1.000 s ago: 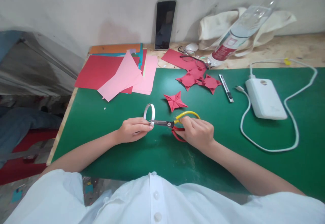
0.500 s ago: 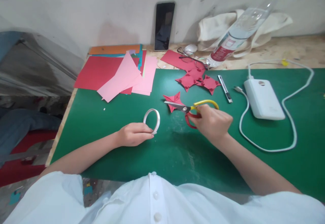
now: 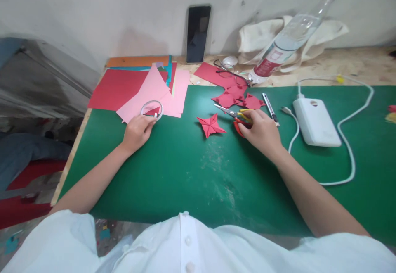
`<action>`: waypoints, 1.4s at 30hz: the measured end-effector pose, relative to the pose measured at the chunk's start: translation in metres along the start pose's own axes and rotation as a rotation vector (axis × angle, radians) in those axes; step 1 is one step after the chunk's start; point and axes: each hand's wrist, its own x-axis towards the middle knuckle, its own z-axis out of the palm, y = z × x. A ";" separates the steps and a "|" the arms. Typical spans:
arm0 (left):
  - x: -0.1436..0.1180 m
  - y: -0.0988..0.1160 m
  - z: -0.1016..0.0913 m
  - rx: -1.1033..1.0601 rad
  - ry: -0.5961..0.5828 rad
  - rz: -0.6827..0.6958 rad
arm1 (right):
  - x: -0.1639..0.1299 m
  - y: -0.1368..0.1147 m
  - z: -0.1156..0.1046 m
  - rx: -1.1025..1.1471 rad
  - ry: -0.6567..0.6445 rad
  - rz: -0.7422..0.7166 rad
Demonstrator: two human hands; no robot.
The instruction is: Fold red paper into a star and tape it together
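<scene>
Far left on the counter (image 3: 173,174): a pile of red and pink paper sheets (image 3: 139,89), thin and floppy, easy to crease. On top of the pink sheet, a white tape roll (image 3: 152,110), lying nearly flat. Probably very light and stiff enough as a ring, best taken by the rim between thumb and fingers. Left hand (image 3: 136,131) at the near edge of this roll, fingers curled and pinching the rim. Toward the middle, a folded red paper star (image 3: 211,125) alone on the green mat, delicate, with points that bend easily. Just right of it, scissors (image 3: 236,115) with yellow and red handles, blades closed and pointing left; hard, with sharp tips, safest to hold by the handle loops. Right hand (image 3: 262,131) resting over these handles, fingers bent around them, not spread. Behind, more red stars (image 3: 239,97), a utility knife (image 3: 270,108). Further right, a white power bank (image 3: 315,121) with its cable.
</scene>
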 end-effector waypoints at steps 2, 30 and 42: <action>-0.001 -0.004 0.006 -0.004 -0.030 -0.090 | 0.000 0.003 0.003 0.021 -0.011 -0.041; 0.066 0.089 0.074 -0.640 -0.276 -0.493 | -0.026 -0.060 0.025 -0.028 0.051 -0.230; 0.085 0.092 0.084 -0.805 -0.325 -0.576 | -0.016 -0.072 0.028 0.272 -0.034 -0.276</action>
